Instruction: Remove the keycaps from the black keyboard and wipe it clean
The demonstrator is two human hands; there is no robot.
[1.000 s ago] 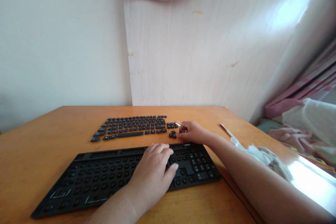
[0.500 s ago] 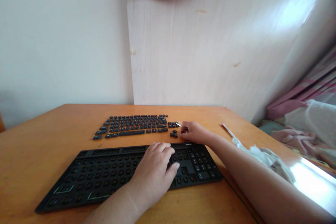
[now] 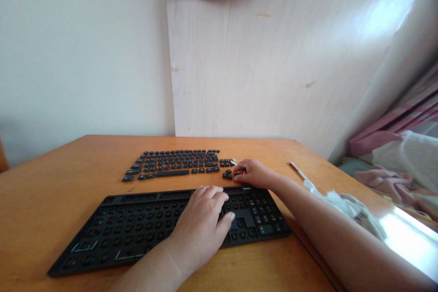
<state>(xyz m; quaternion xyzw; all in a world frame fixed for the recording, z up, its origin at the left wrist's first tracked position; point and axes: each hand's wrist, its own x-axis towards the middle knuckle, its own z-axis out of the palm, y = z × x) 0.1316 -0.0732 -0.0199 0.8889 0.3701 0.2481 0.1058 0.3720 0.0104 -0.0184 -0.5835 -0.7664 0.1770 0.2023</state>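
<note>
My left hand (image 3: 201,214) lies palm down on the black keyboard (image 3: 132,221), its thumb apart from the fingers. Most of this keyboard shows bare key sockets, while the number pad (image 3: 263,212) at its right end still carries caps. Beyond it, my right hand (image 3: 253,173) is closed around what looks like a wire keycap puller (image 3: 234,162); thin pale prongs stick out past the fingers, and its handle is hidden. The fingertips are down by a small cluster of loose arrow keycaps (image 3: 227,174). Many more loose keycaps (image 3: 178,159) lie in keyboard order behind the keyboard.
All this stands on an orange-brown wooden table (image 3: 61,182). A pale pen-like stick (image 3: 297,170) and a crumpled whitish cloth or bag (image 3: 342,205) lie to the right. The keyboard's cable (image 3: 313,258) runs under my right forearm. Pink bedding (image 3: 379,178) is beyond the table.
My right hand has turned slightly and its fingertips have lowered towards the table beside the arrow keycaps. My left hand stays in place on the keyboard.
</note>
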